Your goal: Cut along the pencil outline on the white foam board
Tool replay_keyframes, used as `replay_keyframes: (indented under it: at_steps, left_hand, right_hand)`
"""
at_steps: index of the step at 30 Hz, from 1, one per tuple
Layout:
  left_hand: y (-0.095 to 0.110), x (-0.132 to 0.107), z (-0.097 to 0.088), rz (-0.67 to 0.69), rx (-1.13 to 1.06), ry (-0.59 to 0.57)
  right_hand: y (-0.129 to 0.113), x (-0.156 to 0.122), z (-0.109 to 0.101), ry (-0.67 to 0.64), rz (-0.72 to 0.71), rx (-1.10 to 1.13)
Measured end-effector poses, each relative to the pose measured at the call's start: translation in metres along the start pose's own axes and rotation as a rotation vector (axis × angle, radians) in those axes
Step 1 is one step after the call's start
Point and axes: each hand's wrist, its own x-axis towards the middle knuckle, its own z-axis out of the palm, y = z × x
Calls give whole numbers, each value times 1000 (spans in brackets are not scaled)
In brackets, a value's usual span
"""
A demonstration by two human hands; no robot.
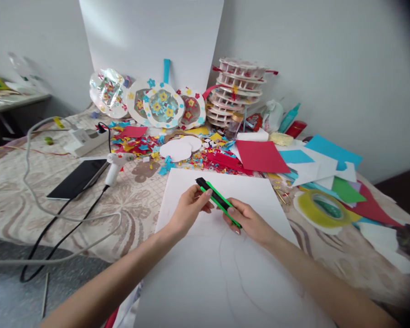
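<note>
Both my hands hold a green and black utility knife [216, 197] just above a large white board [222, 255] that lies on the table in front of me. My left hand [188, 210] pinches the knife's black front end with thumb and fingertips. My right hand [248, 221] is wrapped round its green rear end. Faint pencil curves show on the board below my hands.
Red paper [259, 156], blue and green sheets [328, 157] and a yellow tape roll [323, 208] lie at right. Decorated paper plates [162, 107], stacked white trays [237, 91], white discs [179, 148] and scraps fill the back. A glue gun [116, 165], phone [78, 178], power strip [85, 139] and cables lie at left.
</note>
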Motion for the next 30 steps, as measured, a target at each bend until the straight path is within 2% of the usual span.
replay_keyframes:
  at_steps: [4,10,13,15,17,20,22,24,26,30]
  left_hand:
    - [-4,-3,-12,-38,38,-46]
    - [-10,-6,-20,-22,115,-105]
    - [-5,-12,-35,69,302,-66]
    - [2,-18,-58,191,490,43]
    - [13,-25,-91,309,695,209]
    - [33,-40,-150,396,1068,572]
    - [45,-49,-189,319,1360,794]
    - [55,-54,-221,158,1509,931]
    - [62,-54,-246,36,1577,993]
    - [70,-38,-276,-136,1577,858]
  right_hand:
    - [11,3,-1,63,58,-43]
    - [7,6,4,-112,49,-32]
    - [10,9,5,-69,73,-42]
    - [15,10,4,3,80,-27]
    - [20,11,3,40,84,-2]
    - [23,11,3,13,111,14]
    - [23,11,4,0,131,20]
    - [22,11,3,12,139,27]
    - [22,11,3,28,149,29]
    - [23,11,2,37,175,19]
